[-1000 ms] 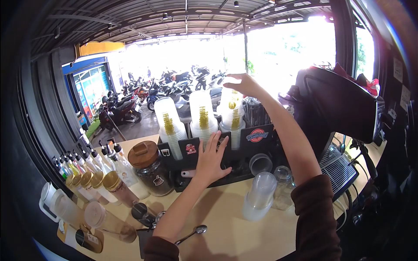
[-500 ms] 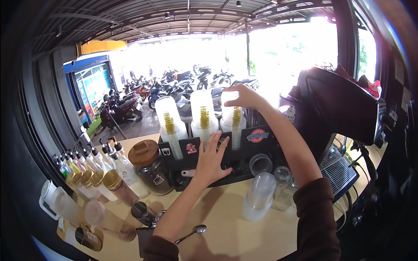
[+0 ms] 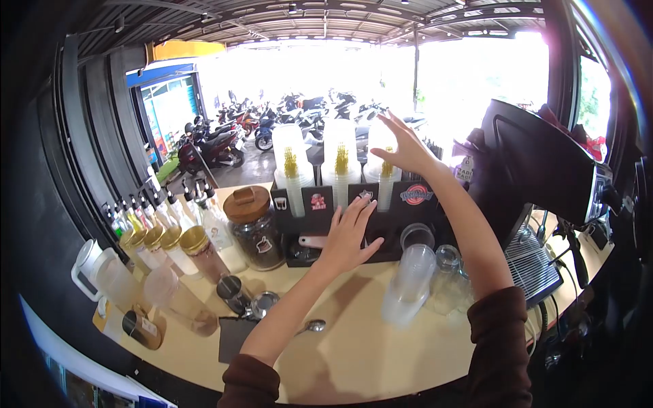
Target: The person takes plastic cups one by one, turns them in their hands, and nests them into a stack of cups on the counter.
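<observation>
My left hand (image 3: 350, 236) is open, its spread fingers in front of the black cup holder (image 3: 360, 196), seemingly touching its front panel. Higher up, my right hand (image 3: 406, 146) has thumb and fingers wide apart beside the right stack of clear plastic cups (image 3: 385, 178); whether it touches them I cannot tell. Two similar stacks stand in the holder: a middle cup stack (image 3: 341, 166) and a left cup stack (image 3: 292, 170), all with gold print. Part of the right stack is hidden behind my right hand.
Nested clear cups (image 3: 411, 275) and a glass jug (image 3: 447, 272) stand at right on the counter (image 3: 340, 367). A wooden-lidded jar (image 3: 255, 234), gold-lidded bottles (image 3: 202, 250) and pump bottles are at left. A spoon (image 3: 313, 326) lies near my left forearm. A black machine (image 3: 537, 163) stands right.
My right hand has spread its thumb and fingers farther apart at the right cup stack. My left hand stays at the holder's front. The camera view has shifted.
</observation>
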Tool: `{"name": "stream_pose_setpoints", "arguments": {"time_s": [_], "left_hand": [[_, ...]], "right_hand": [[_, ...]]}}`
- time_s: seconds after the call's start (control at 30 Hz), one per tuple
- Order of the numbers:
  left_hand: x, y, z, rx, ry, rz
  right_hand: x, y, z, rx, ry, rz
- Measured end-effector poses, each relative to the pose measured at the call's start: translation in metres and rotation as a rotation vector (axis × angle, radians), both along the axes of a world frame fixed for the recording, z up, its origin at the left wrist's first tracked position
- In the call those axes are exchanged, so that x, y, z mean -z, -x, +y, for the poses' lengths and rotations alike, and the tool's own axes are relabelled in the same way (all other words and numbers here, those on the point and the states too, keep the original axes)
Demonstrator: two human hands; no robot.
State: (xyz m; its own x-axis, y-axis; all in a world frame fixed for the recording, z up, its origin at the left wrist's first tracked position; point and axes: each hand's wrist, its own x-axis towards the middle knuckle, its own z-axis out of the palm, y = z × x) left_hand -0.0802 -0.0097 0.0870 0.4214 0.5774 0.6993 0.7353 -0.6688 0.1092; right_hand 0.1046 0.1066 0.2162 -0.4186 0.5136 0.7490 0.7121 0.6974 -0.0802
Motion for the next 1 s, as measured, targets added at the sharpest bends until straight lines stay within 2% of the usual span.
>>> {"name": "stream_pose_setpoints", "arguments": {"time_s": [0.07,0.13,0.2,0.27,0.33,0.43,0.5,0.57,0.63,0.7,0.73,0.87,1.0], "left_hand": [[0.008,-0.006,-0.022,0.087,0.154,-0.105],[0.018,-0.013,-0.042,0.114,0.196,-0.151],[0.032,-0.02,-0.056,0.253,0.265,-0.29],[0.047,-0.027,-0.07,0.254,0.294,-0.304],[0.06,-0.037,-0.086,0.287,0.399,-0.429],[0.085,-0.048,-0.101,0.256,0.493,-0.49],[0.097,-0.056,-0.109,0.24,0.56,-0.528],[0.105,-0.06,-0.116,0.226,0.633,-0.598],[0.115,-0.065,-0.116,0.225,0.656,-0.645],[0.123,-0.07,-0.11,0.217,0.669,-0.693],[0.126,-0.073,-0.105,0.21,0.591,-0.687],[0.138,-0.082,-0.083,0.16,0.446,-0.713],[0.129,-0.081,-0.093,0.076,0.432,-0.714]], "right_hand": [[0.005,-0.003,-0.027,-0.061,0.011,0.046],[0.011,-0.006,-0.06,-0.123,-0.001,0.099],[0.022,-0.012,-0.099,-0.14,-0.049,0.11],[0.036,-0.02,-0.136,-0.177,0.037,0.257],[0.06,-0.034,-0.163,-0.161,-0.003,0.28],[0.104,-0.048,-0.2,-0.181,0.119,0.411],[0.13,-0.056,-0.223,-0.144,0.311,0.527],[0.166,-0.06,-0.227,-0.135,0.369,0.545],[0.189,-0.059,-0.229,-0.12,0.492,0.559],[0.2,-0.055,-0.231,-0.092,0.494,0.49],[0.204,-0.051,-0.231,-0.069,0.496,0.424],[0.213,-0.042,-0.22,-0.071,0.454,0.474],[0.212,-0.042,-0.22,-0.067,0.432,0.5]]}}
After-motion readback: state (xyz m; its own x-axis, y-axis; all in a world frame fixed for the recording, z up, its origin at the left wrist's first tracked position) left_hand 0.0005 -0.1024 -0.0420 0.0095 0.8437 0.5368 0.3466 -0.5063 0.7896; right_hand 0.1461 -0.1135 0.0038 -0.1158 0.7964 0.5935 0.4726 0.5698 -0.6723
